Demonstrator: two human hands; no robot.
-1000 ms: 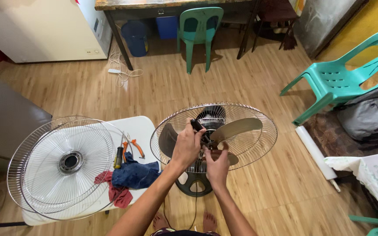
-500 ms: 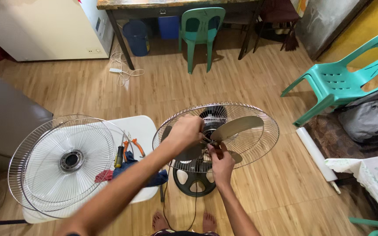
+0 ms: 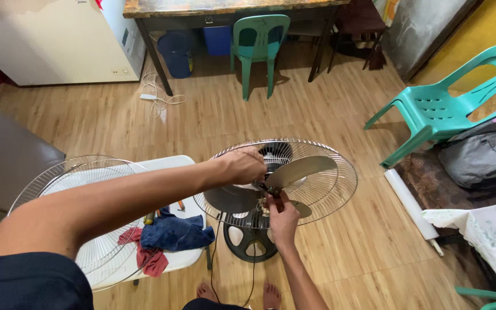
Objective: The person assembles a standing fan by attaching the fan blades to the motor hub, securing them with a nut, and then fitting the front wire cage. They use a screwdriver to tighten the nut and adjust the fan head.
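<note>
Wire guard [image 3: 70, 218] lying on the white counter [image 3: 167, 166] beside blue cloth [image 3: 173, 232], then left hand [image 3: 242, 165] gripping the fan blade [image 3: 299, 171] hub, right hand [image 3: 282, 221] closed around a red-handled tool [image 3: 277, 198] beneath, fan [image 3: 282, 183] standing on wooden floor [image 3: 340, 252].

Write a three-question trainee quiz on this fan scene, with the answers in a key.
1. True or false: the front grille is still mounted on the fan.
2. Which hand holds a red-handled tool at the fan's hub?
3. The blue cloth lies: A) on the white stool B) on the green chair.

Key: 1 false, it rests on the stool. 2 The right hand; the left hand rests on the blades. 3 A.
</note>
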